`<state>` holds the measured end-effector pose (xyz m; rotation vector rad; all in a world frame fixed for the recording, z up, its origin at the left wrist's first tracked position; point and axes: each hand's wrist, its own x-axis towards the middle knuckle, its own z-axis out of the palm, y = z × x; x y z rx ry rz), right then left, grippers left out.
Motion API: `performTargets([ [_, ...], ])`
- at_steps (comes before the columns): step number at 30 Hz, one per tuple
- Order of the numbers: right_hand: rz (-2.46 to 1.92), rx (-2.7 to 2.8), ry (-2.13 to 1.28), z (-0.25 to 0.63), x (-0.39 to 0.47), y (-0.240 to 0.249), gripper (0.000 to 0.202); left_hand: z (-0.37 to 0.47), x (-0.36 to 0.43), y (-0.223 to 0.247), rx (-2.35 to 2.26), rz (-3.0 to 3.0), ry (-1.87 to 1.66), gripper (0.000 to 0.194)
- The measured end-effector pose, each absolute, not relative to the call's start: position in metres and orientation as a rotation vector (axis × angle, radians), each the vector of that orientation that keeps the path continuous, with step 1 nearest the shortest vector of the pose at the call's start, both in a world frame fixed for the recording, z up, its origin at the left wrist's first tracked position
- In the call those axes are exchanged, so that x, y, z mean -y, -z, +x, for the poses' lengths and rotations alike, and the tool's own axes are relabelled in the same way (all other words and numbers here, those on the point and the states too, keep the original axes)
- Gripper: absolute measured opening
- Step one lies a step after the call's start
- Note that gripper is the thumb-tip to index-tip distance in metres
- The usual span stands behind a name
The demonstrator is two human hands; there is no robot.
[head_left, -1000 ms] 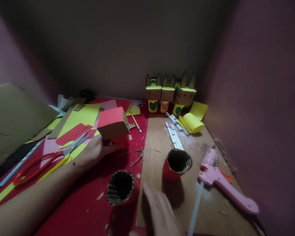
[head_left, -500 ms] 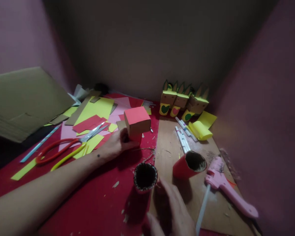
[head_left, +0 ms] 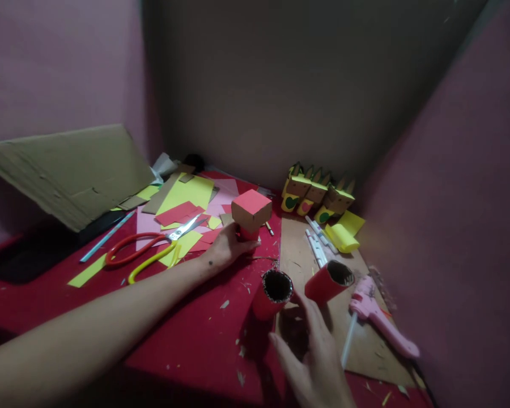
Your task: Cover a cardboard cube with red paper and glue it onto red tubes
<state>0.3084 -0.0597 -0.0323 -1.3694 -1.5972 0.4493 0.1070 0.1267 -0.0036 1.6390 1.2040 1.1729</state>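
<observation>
My left hand [head_left: 228, 247] reaches across the red table and holds a figure by its red tube base. Its head is a cardboard box [head_left: 251, 208] with a red top. My right hand [head_left: 312, 343] is open with thumb and fingers apart, just right of a red cardboard tube [head_left: 268, 300]; whether a fingertip touches its rim I cannot tell. A second red tube [head_left: 325, 283] stands farther right on a cardboard sheet. Both tubes show dark, hollow tops.
Scissors [head_left: 157, 249] with red and yellow handles lie left, among paper scraps [head_left: 187, 192]. A pink glue gun [head_left: 378, 320] rests at right. Several white markers [head_left: 317, 247], a yellow paper roll [head_left: 342, 238] and finished box-headed figures [head_left: 317, 192] are behind. A large cardboard piece [head_left: 76, 170] leans left.
The view has shifted, so most things sit farther right or lower. My right hand has come closer to the nearer red tube. My left hand stays on the box-headed figure.
</observation>
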Motion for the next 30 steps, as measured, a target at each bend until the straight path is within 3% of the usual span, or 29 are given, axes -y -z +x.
performTargets([
  [12, -1.433, 1.523, -0.603, 0.280, 0.035, 0.001, 0.066, 0.113, -0.136, 0.013, -1.310, 1.887, -1.236, 0.037],
  [19, -1.410, 1.437, -0.714, 0.273, 0.028, -0.011, 0.037, 0.096, -0.124, -0.004, -1.341, 1.924, -1.338, 0.060],
  [25, -1.117, 1.160, -1.150, 0.272, 0.035, -0.017, 0.049, 0.081, -0.090, -0.040, -1.275, 1.848, -1.443, 0.029],
  [30, -0.930, 0.956, -1.401, 0.277, 0.034, -0.012, 0.060, 0.086, -0.070, -0.057, -1.136, 1.709, -1.436, 0.027],
])
